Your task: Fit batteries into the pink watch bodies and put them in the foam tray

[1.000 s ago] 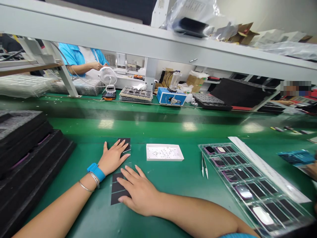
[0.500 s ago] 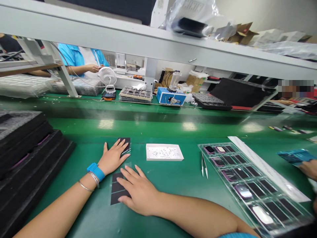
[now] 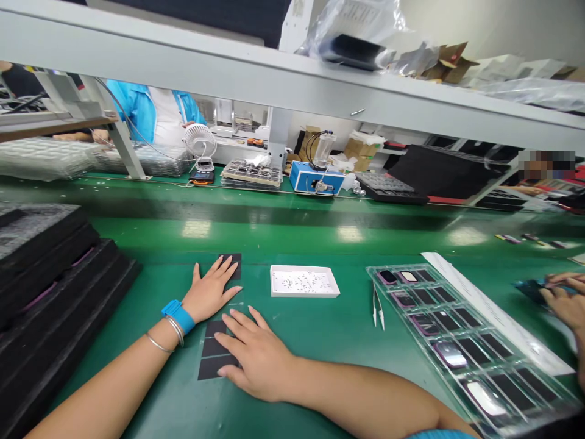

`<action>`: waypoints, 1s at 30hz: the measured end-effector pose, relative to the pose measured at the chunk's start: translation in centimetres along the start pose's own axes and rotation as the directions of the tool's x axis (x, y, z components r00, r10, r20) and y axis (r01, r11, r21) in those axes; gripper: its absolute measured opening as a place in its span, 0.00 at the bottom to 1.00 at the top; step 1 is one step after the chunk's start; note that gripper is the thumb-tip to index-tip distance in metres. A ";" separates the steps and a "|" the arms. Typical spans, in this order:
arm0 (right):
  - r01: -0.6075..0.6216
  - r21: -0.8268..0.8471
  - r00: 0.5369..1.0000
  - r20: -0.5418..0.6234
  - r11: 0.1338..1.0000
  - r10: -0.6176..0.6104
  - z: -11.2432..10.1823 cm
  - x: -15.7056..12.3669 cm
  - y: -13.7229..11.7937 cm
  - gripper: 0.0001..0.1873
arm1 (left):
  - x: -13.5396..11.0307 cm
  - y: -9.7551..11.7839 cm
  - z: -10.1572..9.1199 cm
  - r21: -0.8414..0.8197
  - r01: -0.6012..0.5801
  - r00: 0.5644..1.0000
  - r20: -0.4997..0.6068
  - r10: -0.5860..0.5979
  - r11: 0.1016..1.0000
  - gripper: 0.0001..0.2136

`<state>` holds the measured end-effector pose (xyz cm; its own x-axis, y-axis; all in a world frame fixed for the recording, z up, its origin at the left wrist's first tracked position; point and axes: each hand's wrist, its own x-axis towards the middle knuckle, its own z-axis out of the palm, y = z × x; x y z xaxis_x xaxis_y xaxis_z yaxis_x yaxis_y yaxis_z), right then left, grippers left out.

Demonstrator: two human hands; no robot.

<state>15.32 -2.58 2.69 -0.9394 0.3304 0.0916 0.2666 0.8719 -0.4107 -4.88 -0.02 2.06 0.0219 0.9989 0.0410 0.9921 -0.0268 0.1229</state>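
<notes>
Near the front edge of the bench (image 3: 320, 341), both hands lie open and flat, gripping nothing. The left hand (image 3: 208, 294) rests its fingertips on a small dark square (image 3: 236, 267). The right hand (image 3: 258, 360) presses palm-down on a dark strip (image 3: 209, 364) of three panels, just beside the left wrist. Tweezers (image 3: 377, 310) lie untouched between a white dish (image 3: 304, 293) of tiny parts and a clear tray (image 3: 425, 341) toward the right edge. The work looks barely begun: the strip is laid flat, and no part has been lifted.
</notes>
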 end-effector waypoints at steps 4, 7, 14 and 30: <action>0.021 -0.028 1.000 0.006 0.999 -0.021 0.0 0.0 -0.1 0.29 | 0.0 0.1 0.0 0.000 -0.014 1.000 0.003 0.014 1.000 0.26; 0.025 -0.036 1.000 0.012 0.999 -0.025 0.0 0.1 0.0 0.29 | 0.0 0.1 0.0 0.001 -0.014 1.000 -0.004 0.014 1.000 0.26; 0.026 -0.037 1.000 0.009 0.999 -0.025 -0.1 0.1 0.0 0.29 | 0.0 0.0 0.1 0.019 -0.015 1.000 0.007 0.015 1.000 0.27; 0.015 -0.077 1.000 0.021 0.997 -0.013 -0.3 0.1 -0.1 0.29 | 0.1 0.0 0.2 -0.003 -0.009 1.000 0.001 0.009 1.000 0.27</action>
<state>15.23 -2.51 2.97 -0.9471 0.3112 0.0780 0.2684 0.9018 -0.3386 -4.82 0.12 1.92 0.0311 0.9986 0.0416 0.9915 -0.0361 0.1251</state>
